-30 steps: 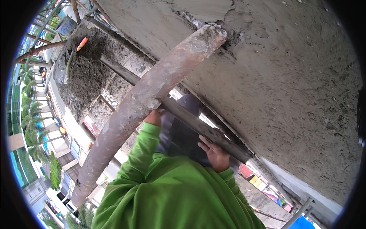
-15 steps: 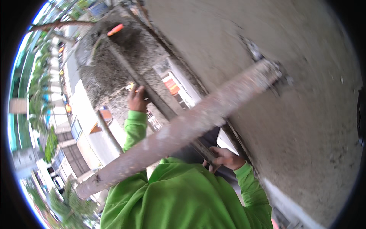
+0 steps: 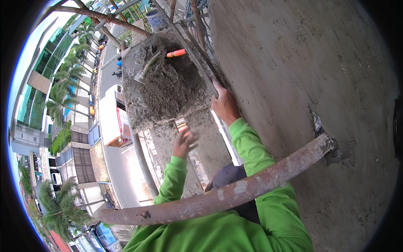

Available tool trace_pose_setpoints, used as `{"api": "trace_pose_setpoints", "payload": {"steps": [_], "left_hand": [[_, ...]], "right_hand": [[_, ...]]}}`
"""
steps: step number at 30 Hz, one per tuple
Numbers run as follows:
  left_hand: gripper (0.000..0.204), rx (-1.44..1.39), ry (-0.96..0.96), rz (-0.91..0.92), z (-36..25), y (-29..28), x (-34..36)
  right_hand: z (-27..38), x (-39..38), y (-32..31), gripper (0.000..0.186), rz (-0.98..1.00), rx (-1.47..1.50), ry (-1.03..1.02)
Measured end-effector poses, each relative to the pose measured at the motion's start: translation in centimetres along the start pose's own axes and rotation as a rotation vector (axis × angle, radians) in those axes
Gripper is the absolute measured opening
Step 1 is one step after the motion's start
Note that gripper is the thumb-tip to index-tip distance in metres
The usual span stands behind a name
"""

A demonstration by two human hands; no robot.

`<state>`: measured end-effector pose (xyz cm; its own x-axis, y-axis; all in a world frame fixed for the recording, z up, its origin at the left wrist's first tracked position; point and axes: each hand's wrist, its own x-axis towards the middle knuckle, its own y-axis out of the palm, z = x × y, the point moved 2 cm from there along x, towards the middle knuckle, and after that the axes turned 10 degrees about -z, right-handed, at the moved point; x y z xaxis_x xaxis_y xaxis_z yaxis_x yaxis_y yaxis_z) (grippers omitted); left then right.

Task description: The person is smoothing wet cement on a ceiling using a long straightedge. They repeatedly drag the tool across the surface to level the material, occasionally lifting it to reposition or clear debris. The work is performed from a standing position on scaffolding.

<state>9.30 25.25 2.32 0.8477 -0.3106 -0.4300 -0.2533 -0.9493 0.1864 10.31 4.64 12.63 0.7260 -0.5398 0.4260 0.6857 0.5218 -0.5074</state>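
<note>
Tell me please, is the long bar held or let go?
Held: the right hand grips the long bar; the left hand is off it.

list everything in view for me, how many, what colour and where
plastered wall: 1, grey, right side
pipe: 1, rusty brown, across foreground to the plastered wall
long bar: 1, grey, top centre
mortar heap: 1, dark grey, upper centre
tool handle: 1, orange, on the mortar heap
pale-handled tool: 1, beige handle, on the mortar heap
bucket: 1, blue, top
scaffold poles: several, rusty and grey, mostly top
palm trees: several, green, left
road: 1, grey, left
sleeves: 2, green, lower centre
left hand: 1, bare, blurred, centre, off the long bar
right hand: 1, bare, gripping the long bar
</note>
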Motion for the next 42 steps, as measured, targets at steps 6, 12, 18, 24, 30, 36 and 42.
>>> {"api": "trace_pose_setpoints", "payload": {"steps": [6,12,18,24,30,36,42], "left_hand": [[0.048,0.076,-0.221,-0.01,6.3,-5.6,-3.5],[0.043,0.103,-0.281,0.02,6.9,-4.7,-4.0],[0.036,0.096,-0.251,0.104,6.7,-3.5,-4.1],[0.035,0.253,-0.187,0.037,6.6,-2.7,-3.4],[0.045,-0.108,0.019,0.035,2.3,1.1,0.0],[0.059,-0.675,0.122,0.388,-5.1,7.9,-1.4],[0.054,-0.321,0.075,0.305,-1.3,9.3,-1.4]], "right_hand": [[-3.1,4.7,5.2,0.05,0.077,-0.198,0.094],[-9.6,2.4,6.5,0.05,0.189,-0.264,0.362],[-7.1,2.3,3.6,0.044,0.106,-0.25,0.372],[-6.5,-3.1,-0.4,0.027,0.286,0.698,0.645],[-4.7,-15.1,-11.2,0.024,0.431,0.996,0.986],[-5.7,-30.2,-21.0,0.034,0.334,1.115,1.333],[-6.8,-43.6,-28.6,0.031,0.299,0.975,1.448]]}}
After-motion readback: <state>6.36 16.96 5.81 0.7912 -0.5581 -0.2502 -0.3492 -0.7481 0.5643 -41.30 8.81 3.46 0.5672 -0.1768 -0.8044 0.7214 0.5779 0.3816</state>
